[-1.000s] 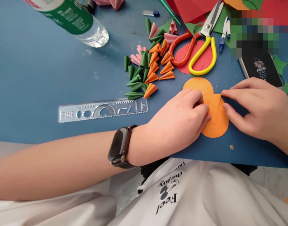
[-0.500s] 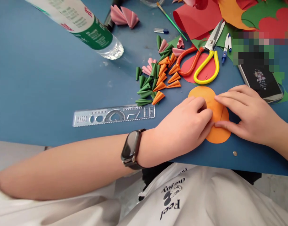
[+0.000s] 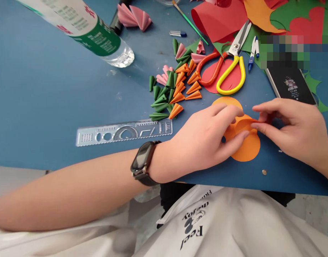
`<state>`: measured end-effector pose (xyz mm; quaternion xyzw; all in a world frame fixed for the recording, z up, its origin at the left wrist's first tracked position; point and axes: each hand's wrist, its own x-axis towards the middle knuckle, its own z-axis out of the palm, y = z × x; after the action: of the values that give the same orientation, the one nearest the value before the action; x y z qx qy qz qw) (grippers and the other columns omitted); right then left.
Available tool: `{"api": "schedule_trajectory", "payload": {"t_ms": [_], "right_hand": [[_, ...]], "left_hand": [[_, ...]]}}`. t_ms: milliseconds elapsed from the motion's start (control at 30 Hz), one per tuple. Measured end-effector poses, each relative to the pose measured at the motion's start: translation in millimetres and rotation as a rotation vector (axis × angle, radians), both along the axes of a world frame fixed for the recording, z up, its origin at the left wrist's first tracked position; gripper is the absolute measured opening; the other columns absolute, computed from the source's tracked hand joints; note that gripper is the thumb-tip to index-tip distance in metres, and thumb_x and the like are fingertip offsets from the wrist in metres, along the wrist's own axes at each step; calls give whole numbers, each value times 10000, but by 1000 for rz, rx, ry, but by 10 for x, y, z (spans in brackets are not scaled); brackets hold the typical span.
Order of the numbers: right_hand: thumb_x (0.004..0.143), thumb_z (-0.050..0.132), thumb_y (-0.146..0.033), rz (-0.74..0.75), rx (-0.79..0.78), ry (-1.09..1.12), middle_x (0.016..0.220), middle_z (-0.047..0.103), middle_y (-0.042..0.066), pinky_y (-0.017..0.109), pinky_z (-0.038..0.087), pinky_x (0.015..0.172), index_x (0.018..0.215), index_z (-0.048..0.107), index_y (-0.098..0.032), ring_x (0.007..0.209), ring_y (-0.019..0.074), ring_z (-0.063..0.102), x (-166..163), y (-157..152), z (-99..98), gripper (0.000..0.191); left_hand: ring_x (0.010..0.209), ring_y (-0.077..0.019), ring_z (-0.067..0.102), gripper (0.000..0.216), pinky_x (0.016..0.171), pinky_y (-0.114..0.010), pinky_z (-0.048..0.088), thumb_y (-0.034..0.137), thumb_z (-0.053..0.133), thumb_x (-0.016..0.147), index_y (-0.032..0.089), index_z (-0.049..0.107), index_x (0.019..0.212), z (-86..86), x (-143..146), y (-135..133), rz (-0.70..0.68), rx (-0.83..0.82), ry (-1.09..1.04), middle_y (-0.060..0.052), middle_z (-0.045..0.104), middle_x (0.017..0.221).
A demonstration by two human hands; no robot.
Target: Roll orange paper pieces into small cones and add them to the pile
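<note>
My left hand (image 3: 207, 137) and my right hand (image 3: 292, 126) both pinch an orange paper piece (image 3: 240, 125) that curls up between their fingertips. It is lifted a little above a flat orange paper circle (image 3: 247, 149) on the blue table (image 3: 46, 92). A second orange circle (image 3: 225, 101) lies just behind them. A dark smartwatch (image 3: 142, 162) sits on my left wrist. A heap of small orange, green and pink paper cones (image 3: 174, 89) lies to the left of the hands.
A clear plastic ruler (image 3: 123, 132) lies left of my left hand. Yellow-and-orange scissors (image 3: 228, 64), a phone (image 3: 289, 85), a blue pen (image 3: 252, 51), a water bottle (image 3: 91, 30) and red, green and orange paper sheets (image 3: 225, 16) crowd the back of the table.
The orange piece that lay pressed flat under my fingers has been folded over and lifted into a curl. Both hands shifted from flat pressing to a pinch.
</note>
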<state>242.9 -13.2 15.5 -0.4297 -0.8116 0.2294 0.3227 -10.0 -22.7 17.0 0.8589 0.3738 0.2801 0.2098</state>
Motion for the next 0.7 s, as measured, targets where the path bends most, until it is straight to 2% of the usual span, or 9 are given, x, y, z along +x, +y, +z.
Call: {"api": "schedule_trajectory", "payload": {"t_ms": [67, 133, 233, 367, 533, 633, 700], "right_hand": [[901, 918, -209, -147, -153, 155, 894, 815, -7, 373, 688, 708, 1103, 841, -299, 751, 207, 768, -20, -22, 27, 234], [848, 968, -227, -247, -235, 243, 856, 824, -9, 362, 686, 651, 994, 857, -306, 697, 200, 759, -40, -35, 59, 200], [824, 994, -249, -271, -300, 279, 768, 811, -15, 338, 663, 552, 895, 858, -309, 591, 182, 718, -62, -41, 103, 165], [848, 991, -303, -246, -318, 255, 757, 813, -16, 317, 644, 500, 900, 853, -307, 558, 174, 705, -60, -38, 119, 148], [918, 930, -314, -218, -336, 249, 737, 783, -12, 344, 657, 560, 929, 847, -305, 601, 186, 724, -52, -46, 106, 84], [919, 931, -329, -209, -367, 280, 760, 780, -9, 346, 667, 582, 953, 839, -304, 630, 191, 735, -64, -68, 116, 101], [930, 924, -351, -186, -380, 323, 797, 783, -3, 337, 680, 603, 971, 828, -302, 676, 194, 755, -64, -79, 122, 116]], "left_hand": [[843, -171, 769, 276, 757, -292, 663, 363, 709, 1065, 131, 678, 1210, 0, 5, 16, 14, -144, -112, -86, 776, 1038], [807, -155, 781, 364, 732, -273, 687, 392, 787, 1009, 152, 661, 1252, -6, 8, 29, 21, -338, -241, -74, 776, 1060], [787, -159, 788, 485, 685, -261, 689, 377, 874, 929, 172, 651, 1307, -25, 11, 45, 11, -514, -357, -63, 780, 1046], [848, -179, 798, 423, 731, -289, 700, 335, 895, 904, 194, 710, 1258, -38, 21, 69, 6, -583, -384, -64, 802, 1056], [825, -165, 788, 195, 742, -300, 698, 221, 852, 896, 186, 746, 1056, -13, 60, 102, 40, -655, -484, -46, 794, 1024], [773, -170, 779, 138, 689, -297, 673, 236, 843, 910, 182, 721, 946, 14, 71, 114, 20, -771, -490, -34, 787, 918], [779, -168, 755, 137, 698, -300, 656, 258, 833, 928, 177, 725, 905, 37, 72, 120, 18, -780, -469, -39, 775, 888]]}}
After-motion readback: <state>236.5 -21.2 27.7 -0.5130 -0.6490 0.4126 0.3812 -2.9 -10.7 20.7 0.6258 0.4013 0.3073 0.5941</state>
